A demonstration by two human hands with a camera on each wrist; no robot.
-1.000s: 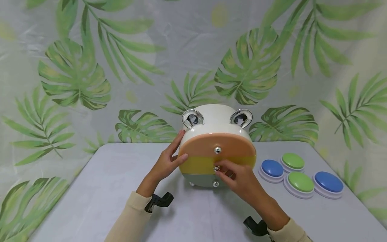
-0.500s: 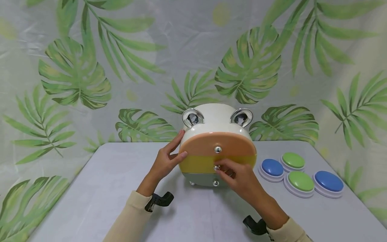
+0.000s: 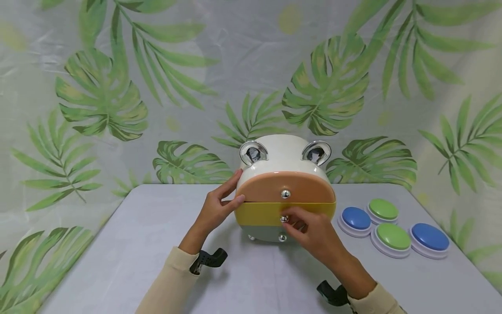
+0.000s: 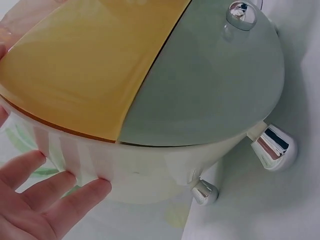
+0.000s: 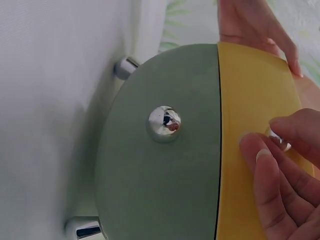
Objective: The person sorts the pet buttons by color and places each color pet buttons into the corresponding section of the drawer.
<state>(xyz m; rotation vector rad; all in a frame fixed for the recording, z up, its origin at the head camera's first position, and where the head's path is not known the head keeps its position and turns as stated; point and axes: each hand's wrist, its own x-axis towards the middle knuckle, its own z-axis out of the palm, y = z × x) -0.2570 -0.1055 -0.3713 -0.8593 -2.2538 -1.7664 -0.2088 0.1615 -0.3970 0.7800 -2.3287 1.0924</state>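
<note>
At lower centre of the frame, the right hand [image 3: 313, 231] pinched the silver knob [image 3: 284, 219] of the yellow drawer [image 3: 256, 214]; the left hand [image 3: 215, 207] lay spread against the cabinet [image 3: 280, 152]. That drawer seemed barely out, most of its opening left undone.

1. A glossy white, frog-like cabinet [image 3: 279, 150] with silver-ringed eyes [image 3: 254, 153] stands upright on the worktop [image 3: 129, 261] on silver feet [image 4: 275, 147], the left hand [image 3: 213, 209] at one side.
2. Its yellow middle drawer [image 3: 259, 213] sits slightly proud, its silver knob [image 3: 284, 219] pinched by the right hand [image 3: 317, 231].
3. The orange top drawer [image 3: 262, 187] and grey-green bottom drawer [image 3: 262, 233] look closed.
</note>
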